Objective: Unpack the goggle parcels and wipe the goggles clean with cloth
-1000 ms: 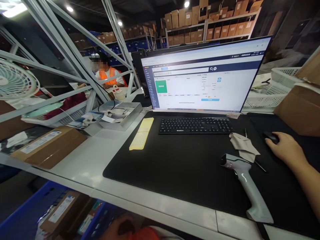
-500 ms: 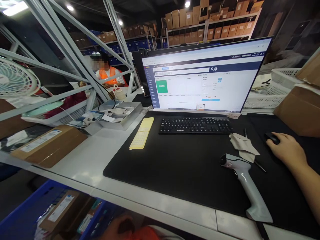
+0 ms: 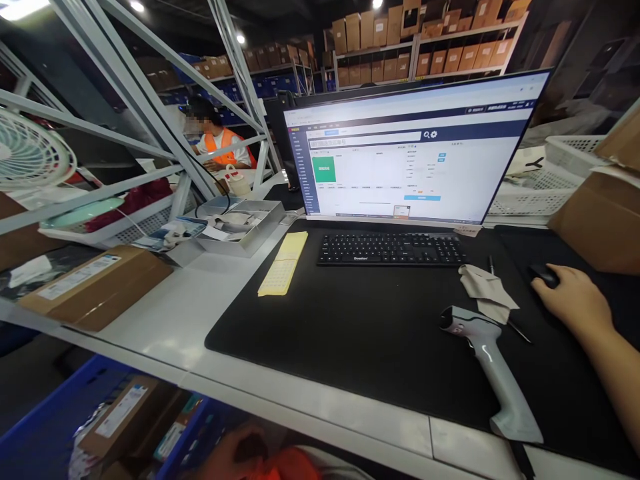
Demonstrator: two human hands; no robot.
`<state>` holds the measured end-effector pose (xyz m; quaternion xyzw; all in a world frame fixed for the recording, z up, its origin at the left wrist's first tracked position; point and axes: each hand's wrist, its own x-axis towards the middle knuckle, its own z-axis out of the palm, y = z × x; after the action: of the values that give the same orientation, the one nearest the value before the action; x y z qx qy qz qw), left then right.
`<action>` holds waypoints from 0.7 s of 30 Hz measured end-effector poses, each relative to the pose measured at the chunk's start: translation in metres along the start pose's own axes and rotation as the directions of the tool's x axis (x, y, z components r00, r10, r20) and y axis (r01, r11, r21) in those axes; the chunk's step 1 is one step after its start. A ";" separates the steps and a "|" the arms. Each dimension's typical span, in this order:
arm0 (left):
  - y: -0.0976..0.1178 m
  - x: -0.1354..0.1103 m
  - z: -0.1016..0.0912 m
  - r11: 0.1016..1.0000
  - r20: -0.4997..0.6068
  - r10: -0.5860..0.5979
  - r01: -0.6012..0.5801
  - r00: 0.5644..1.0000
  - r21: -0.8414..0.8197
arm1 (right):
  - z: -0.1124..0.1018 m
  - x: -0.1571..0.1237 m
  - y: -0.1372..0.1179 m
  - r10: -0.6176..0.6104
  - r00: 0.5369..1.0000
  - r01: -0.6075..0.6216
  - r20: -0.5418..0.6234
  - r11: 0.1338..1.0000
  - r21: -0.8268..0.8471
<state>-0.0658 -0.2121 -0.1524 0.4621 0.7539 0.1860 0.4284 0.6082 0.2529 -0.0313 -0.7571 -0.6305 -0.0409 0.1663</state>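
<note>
My right hand (image 3: 570, 301) rests over a black mouse (image 3: 543, 273) at the right end of the black desk mat (image 3: 350, 333), fingers curled on it. Left of it lie a grey handheld scanner (image 3: 487, 360), a crumpled paper (image 3: 485, 287) and a pen. A black keyboard (image 3: 393, 249) sits before a wide monitor (image 3: 410, 150) showing a form page. My left hand (image 3: 227, 457) shows dimly below the table's front edge beside orange cloth; its fingers are unclear.
A yellow label sheet (image 3: 283, 263) lies left of the keyboard, with a metal tray (image 3: 245, 227) and a cardboard parcel (image 3: 95, 283) further left. A fan (image 3: 30, 150) stands far left. A blue bin of parcels (image 3: 125, 420) sits underneath. A person in an orange vest (image 3: 217, 143) works behind.
A small pop-up has appeared at the bottom of the monitor. The view has shifted slightly. My right hand stays on the mouse.
</note>
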 end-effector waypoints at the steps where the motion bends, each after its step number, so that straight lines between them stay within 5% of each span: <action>1: 0.001 0.000 0.000 1.000 -0.008 -0.006 0.006 1.000 -0.010 | 0.000 0.000 0.000 0.001 1.000 -0.001 0.002 1.000 0.005; 21: 0.007 -0.001 0.000 0.997 0.034 0.032 -0.029 0.999 -0.076 | 0.006 0.006 0.006 -0.059 0.998 0.059 -0.015 0.998 0.019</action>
<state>-0.0619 -0.2090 -0.1470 0.4602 0.7316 0.2127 0.4558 0.6141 0.2594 -0.0367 -0.7361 -0.6518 -0.0453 0.1770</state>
